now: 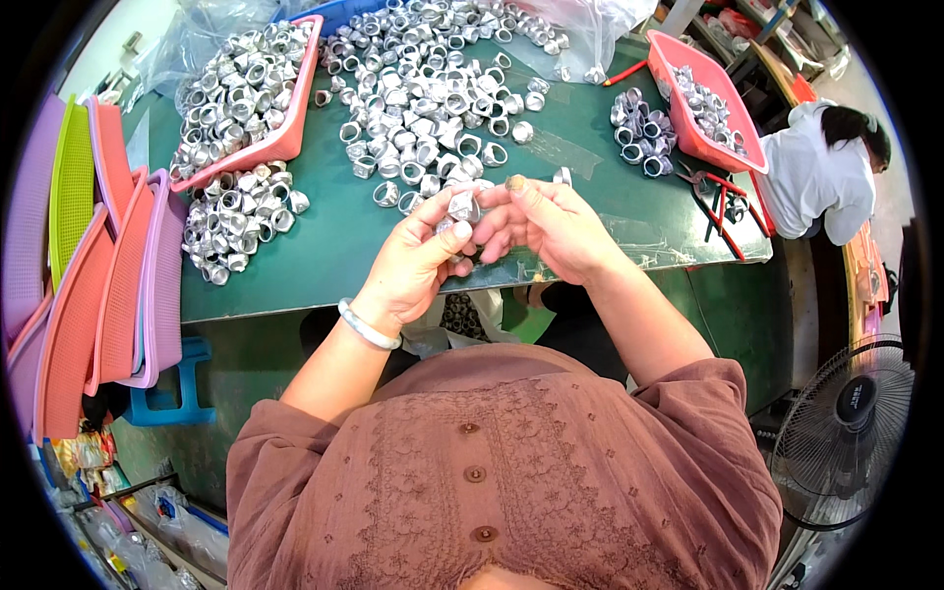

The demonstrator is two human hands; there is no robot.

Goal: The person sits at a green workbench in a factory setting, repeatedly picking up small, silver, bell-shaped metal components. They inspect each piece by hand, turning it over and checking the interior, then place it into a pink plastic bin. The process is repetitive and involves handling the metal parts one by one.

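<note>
My left hand (418,261) and my right hand (551,226) meet over the near edge of the green table (334,246). Between their fingertips they hold a small silver metal ring part (460,206); the left thumb and fingers pinch it, the right fingers touch it from the other side. A pale bangle (369,326) sits on my left wrist. Just beyond the hands lies a big heap of the same silver ring parts (433,88).
A pink tray (246,98) full of ring parts stands at the back left, with a smaller loose pile (236,221) before it. Another pink tray (703,98) sits far right, red-handled pliers (723,202) beside it. Stacked coloured trays (88,265) lean at left. A seated person (821,167) and a fan (851,423) are on the right.
</note>
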